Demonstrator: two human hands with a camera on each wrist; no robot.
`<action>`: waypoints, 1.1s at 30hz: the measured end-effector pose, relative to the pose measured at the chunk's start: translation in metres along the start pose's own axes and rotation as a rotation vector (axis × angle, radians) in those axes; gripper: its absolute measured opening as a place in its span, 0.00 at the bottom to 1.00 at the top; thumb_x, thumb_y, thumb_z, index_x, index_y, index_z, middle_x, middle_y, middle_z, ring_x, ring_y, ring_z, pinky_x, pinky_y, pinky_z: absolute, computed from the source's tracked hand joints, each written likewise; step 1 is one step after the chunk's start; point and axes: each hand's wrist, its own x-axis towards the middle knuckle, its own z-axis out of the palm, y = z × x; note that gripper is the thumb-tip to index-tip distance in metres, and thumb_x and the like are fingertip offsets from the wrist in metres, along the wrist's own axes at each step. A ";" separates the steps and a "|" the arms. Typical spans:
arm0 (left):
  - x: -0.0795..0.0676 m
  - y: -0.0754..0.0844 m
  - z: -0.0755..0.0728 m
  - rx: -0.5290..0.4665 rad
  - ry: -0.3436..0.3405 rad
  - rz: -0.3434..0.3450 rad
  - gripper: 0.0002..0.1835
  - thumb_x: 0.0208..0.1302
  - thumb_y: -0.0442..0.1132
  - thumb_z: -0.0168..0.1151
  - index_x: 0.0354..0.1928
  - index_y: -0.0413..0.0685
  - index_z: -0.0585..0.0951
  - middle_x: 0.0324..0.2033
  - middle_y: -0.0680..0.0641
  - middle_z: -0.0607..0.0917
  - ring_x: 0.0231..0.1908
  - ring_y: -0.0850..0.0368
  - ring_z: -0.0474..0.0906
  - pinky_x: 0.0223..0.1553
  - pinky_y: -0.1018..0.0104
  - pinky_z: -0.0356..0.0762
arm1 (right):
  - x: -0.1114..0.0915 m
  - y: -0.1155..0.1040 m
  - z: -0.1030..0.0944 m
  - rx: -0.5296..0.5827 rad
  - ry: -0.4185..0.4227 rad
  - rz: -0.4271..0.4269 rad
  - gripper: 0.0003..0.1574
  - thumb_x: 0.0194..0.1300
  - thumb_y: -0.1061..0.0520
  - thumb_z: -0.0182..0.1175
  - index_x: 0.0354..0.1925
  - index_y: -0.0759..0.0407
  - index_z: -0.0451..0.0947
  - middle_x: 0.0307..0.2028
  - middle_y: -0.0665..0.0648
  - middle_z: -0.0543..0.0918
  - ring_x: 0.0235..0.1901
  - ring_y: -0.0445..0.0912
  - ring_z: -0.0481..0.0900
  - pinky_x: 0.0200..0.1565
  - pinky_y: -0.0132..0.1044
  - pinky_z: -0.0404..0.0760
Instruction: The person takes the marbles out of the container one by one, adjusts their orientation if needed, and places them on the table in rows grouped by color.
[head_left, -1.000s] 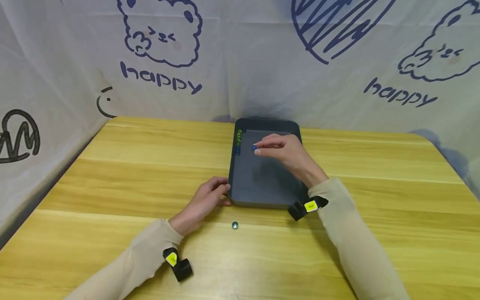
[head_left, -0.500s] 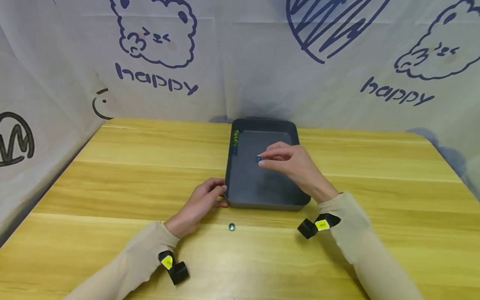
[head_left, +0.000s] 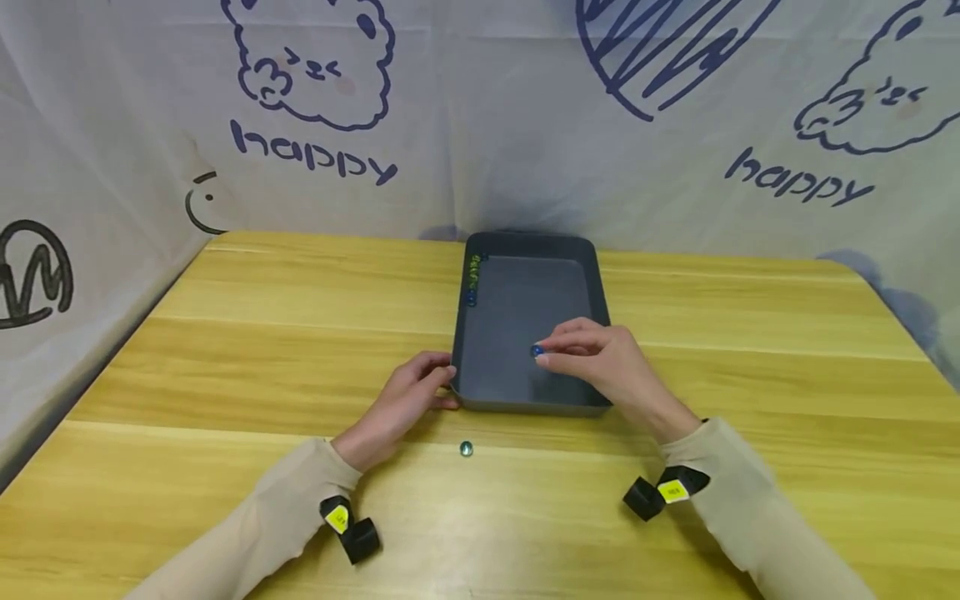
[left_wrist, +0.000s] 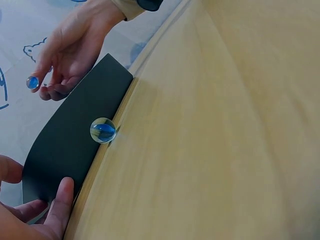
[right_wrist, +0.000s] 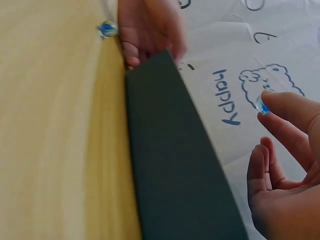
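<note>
A dark grey rectangular tray point(head_left: 510, 358) lies on the wooden table in the head view. My left hand point(head_left: 401, 404) holds its near-left corner, fingers and thumb against the outer wall and rim. Over the tray's near right part, my right hand point(head_left: 611, 367) pinches a blue marble point(head_left: 537, 352) between thumb and fingertip; the right wrist view shows the same marble point(right_wrist: 261, 105) clear with blue inside. Along the tray's left wall runs a row of green marbles point(head_left: 475, 271), with blue marbles point(head_left: 471, 297) at its near end.
A loose clear marble point(head_left: 467, 449) with a blue core sits on the table point(head_left: 480, 517) just in front of the tray. Behind the table hangs a white cloth point(head_left: 510, 125) with drawings. Black wrist cameras point(head_left: 360, 540) are strapped over both sleeves.
My right hand has moved toward me and to the right over the tray, the blue marble still pinched. My left hand stays at the tray's corner; the loose marble has not moved.
</note>
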 end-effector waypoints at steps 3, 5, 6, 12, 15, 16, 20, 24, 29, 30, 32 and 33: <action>-0.001 0.000 -0.001 -0.002 0.002 0.006 0.20 0.73 0.34 0.46 0.62 0.28 0.67 0.52 0.33 0.74 0.47 0.46 0.75 0.43 0.64 0.82 | -0.003 0.000 0.006 -0.006 0.002 -0.017 0.17 0.60 0.56 0.68 0.46 0.64 0.85 0.44 0.58 0.76 0.46 0.50 0.73 0.46 0.33 0.80; -0.001 0.000 -0.001 -0.004 0.000 0.003 0.20 0.73 0.33 0.46 0.62 0.28 0.67 0.52 0.33 0.74 0.47 0.46 0.75 0.43 0.64 0.83 | -0.005 0.000 0.009 -0.002 0.007 -0.028 0.16 0.60 0.57 0.68 0.45 0.64 0.85 0.44 0.57 0.76 0.45 0.50 0.74 0.46 0.32 0.81; -0.001 0.000 -0.001 -0.005 0.000 0.001 0.20 0.73 0.33 0.46 0.62 0.28 0.67 0.52 0.33 0.74 0.47 0.46 0.75 0.42 0.64 0.83 | -0.006 0.000 0.011 -0.005 0.010 -0.038 0.16 0.60 0.57 0.68 0.45 0.64 0.85 0.44 0.57 0.77 0.45 0.50 0.74 0.45 0.32 0.80; 0.000 0.001 -0.002 -0.009 0.000 0.010 0.20 0.73 0.33 0.46 0.62 0.28 0.68 0.52 0.33 0.74 0.48 0.46 0.75 0.43 0.63 0.83 | -0.010 -0.003 0.023 -0.059 0.050 -0.107 0.14 0.59 0.58 0.69 0.44 0.62 0.86 0.42 0.55 0.78 0.43 0.49 0.73 0.39 0.33 0.78; 0.000 0.002 -0.002 -0.011 -0.005 0.003 0.20 0.73 0.34 0.46 0.62 0.28 0.68 0.52 0.33 0.75 0.47 0.46 0.75 0.43 0.63 0.82 | -0.012 -0.004 0.027 -0.066 0.044 -0.119 0.13 0.59 0.59 0.69 0.43 0.61 0.87 0.42 0.54 0.78 0.41 0.50 0.72 0.35 0.33 0.75; 0.000 0.003 -0.002 -0.011 -0.005 -0.002 0.20 0.73 0.33 0.46 0.62 0.28 0.68 0.52 0.33 0.74 0.47 0.46 0.75 0.43 0.64 0.82 | -0.013 -0.004 0.028 -0.064 0.038 -0.120 0.12 0.59 0.59 0.69 0.42 0.61 0.87 0.41 0.54 0.79 0.40 0.50 0.71 0.35 0.33 0.74; -0.001 0.003 -0.001 -0.006 0.005 -0.007 0.20 0.73 0.33 0.46 0.62 0.28 0.68 0.52 0.33 0.75 0.47 0.46 0.75 0.42 0.64 0.83 | -0.017 -0.003 0.034 -0.067 0.022 -0.115 0.12 0.59 0.57 0.69 0.42 0.59 0.87 0.42 0.53 0.79 0.41 0.50 0.71 0.36 0.34 0.73; -0.001 0.002 0.000 0.002 0.007 -0.001 0.20 0.73 0.34 0.47 0.61 0.28 0.68 0.52 0.33 0.74 0.48 0.46 0.75 0.42 0.63 0.83 | -0.021 -0.003 0.041 -0.074 0.023 -0.113 0.11 0.58 0.57 0.70 0.41 0.58 0.88 0.41 0.52 0.79 0.44 0.48 0.72 0.38 0.35 0.74; -0.002 0.000 -0.001 0.008 0.012 -0.006 0.20 0.73 0.34 0.47 0.61 0.29 0.68 0.53 0.33 0.74 0.48 0.46 0.76 0.42 0.63 0.83 | -0.027 -0.004 0.047 -0.070 0.005 -0.133 0.11 0.58 0.58 0.70 0.41 0.59 0.88 0.39 0.52 0.79 0.42 0.49 0.72 0.37 0.35 0.74; -0.002 0.000 -0.001 0.008 0.012 -0.004 0.20 0.73 0.34 0.47 0.62 0.29 0.68 0.53 0.33 0.74 0.48 0.46 0.76 0.42 0.63 0.83 | -0.028 -0.004 0.048 -0.070 0.005 -0.140 0.11 0.58 0.58 0.70 0.41 0.59 0.88 0.39 0.52 0.79 0.41 0.49 0.72 0.37 0.35 0.74; -0.002 -0.001 -0.001 0.005 0.013 0.002 0.20 0.73 0.34 0.47 0.62 0.28 0.68 0.53 0.33 0.75 0.48 0.46 0.76 0.42 0.63 0.83 | -0.030 -0.004 0.049 -0.074 0.013 -0.146 0.11 0.58 0.58 0.70 0.41 0.58 0.88 0.38 0.52 0.78 0.40 0.49 0.72 0.36 0.34 0.73; -0.002 -0.001 -0.001 0.004 0.012 0.000 0.20 0.73 0.34 0.47 0.61 0.29 0.68 0.53 0.33 0.75 0.48 0.46 0.76 0.43 0.63 0.83 | -0.031 -0.004 0.050 -0.079 0.014 -0.149 0.11 0.57 0.58 0.70 0.40 0.58 0.88 0.37 0.52 0.78 0.40 0.49 0.72 0.35 0.34 0.73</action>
